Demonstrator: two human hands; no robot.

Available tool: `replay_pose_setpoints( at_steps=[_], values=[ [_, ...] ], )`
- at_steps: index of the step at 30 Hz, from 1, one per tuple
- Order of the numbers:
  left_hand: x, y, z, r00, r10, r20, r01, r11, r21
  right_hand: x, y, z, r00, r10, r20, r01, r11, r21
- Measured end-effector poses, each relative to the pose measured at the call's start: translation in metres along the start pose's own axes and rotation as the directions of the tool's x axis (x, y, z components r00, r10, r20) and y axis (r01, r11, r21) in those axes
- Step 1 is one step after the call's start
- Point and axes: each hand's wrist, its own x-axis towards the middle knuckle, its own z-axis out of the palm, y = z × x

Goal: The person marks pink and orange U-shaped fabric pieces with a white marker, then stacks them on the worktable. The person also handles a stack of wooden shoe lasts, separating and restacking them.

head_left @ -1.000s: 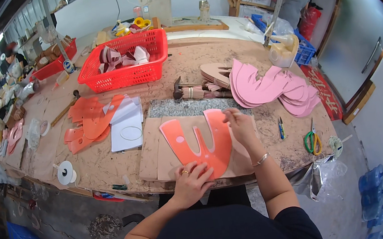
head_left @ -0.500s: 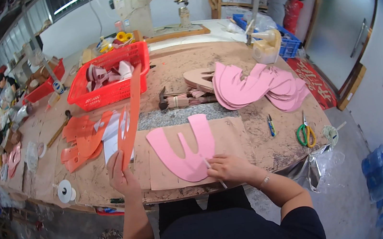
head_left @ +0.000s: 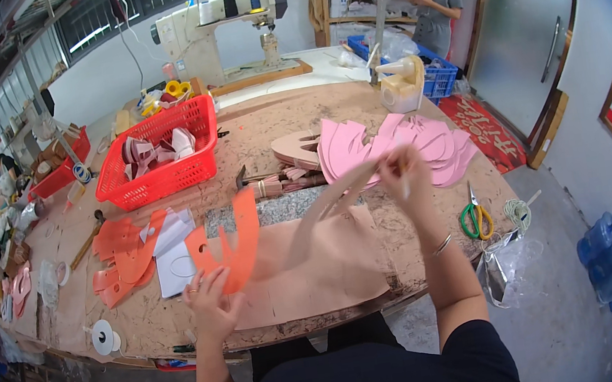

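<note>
My left hand [head_left: 209, 308] pinches the orange template [head_left: 229, 240], my right hand [head_left: 400, 171] lifts one pink piece [head_left: 337, 191], and the pink stack [head_left: 400, 144] looks largely unprocessed.

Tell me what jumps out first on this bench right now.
The left hand holds up an orange cutout at the bench's near edge, over a tan sheet. The right hand lifts a pale pink piece, blurred, toward the pink stack at the right. Behind, a red basket of pieces sits at the left, with more orange cutouts lying in front of it.
</note>
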Motion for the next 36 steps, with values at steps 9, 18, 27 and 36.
replay_pose_setpoints(
  at_steps=[9,18,27,36],
  values=[
    [0.146,0.069,0.085,0.85,0.215,0.482,0.264,0.617,-0.742,0.099,-0.006,-0.066,0.74,-0.529,-0.415,0.31,0.816,-0.488],
    [0.265,0.104,0.256,0.717,0.035,0.696,0.69,-0.177,-0.702,0.018,0.144,-0.001,0.897,-0.426,-0.12,0.32,0.811,-0.489],
    [0.258,0.151,0.266,0.683,-0.135,0.718,0.693,-0.192,-0.695,0.023,0.237,0.029,0.737,0.308,-0.601,-0.445,0.891,-0.089],
    [0.228,0.145,0.247,0.879,-0.033,0.476,0.459,-0.21,-0.863,0.03,0.183,0.027,0.593,0.744,-0.308,-0.411,0.608,0.679]
  ],
)
